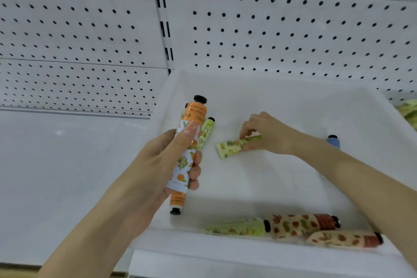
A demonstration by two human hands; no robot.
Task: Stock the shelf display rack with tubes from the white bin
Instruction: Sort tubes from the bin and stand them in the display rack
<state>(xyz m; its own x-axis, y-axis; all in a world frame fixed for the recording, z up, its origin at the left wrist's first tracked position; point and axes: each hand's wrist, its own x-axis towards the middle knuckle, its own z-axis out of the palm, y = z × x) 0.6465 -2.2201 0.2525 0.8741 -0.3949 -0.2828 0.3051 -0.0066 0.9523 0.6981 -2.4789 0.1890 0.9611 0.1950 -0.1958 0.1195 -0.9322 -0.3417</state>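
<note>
Facing a white metal pegboard [293, 29], flat and dotted with rows of round holes, spreading from nine through twelve to three o'clock, split near twelve by a slotted upright [163, 25].

Looking down at nine o'clock on a smooth, faintly glossy white shelf [67, 176].

Working over the white bin [282, 101], a rectangular matte plastic tray sitting on that shelf and reaching from centre out to four o'clock.

Gripping with the left hand [158, 165], at seven o'clock of centre, a bundle of tubes [194, 115] over the bin's left rim: soft cylinders with orange-fruit and green prints and small black screw caps, fingers curling round them, thumb pressing across the front.

Pinching with the right hand [268, 135], at three o'clock of centre, a pineapple-print tube [230, 148] lying on the bin floor, its flat crimped end pointing to eight o'clock.

Passing over, at five o'clock along the bin's near wall, a green tube [237, 227] and two red-brown speckled tubes [297, 224], lying flat.

Glimpsing a blue tube [333, 141] just beyond the right wrist.
</note>
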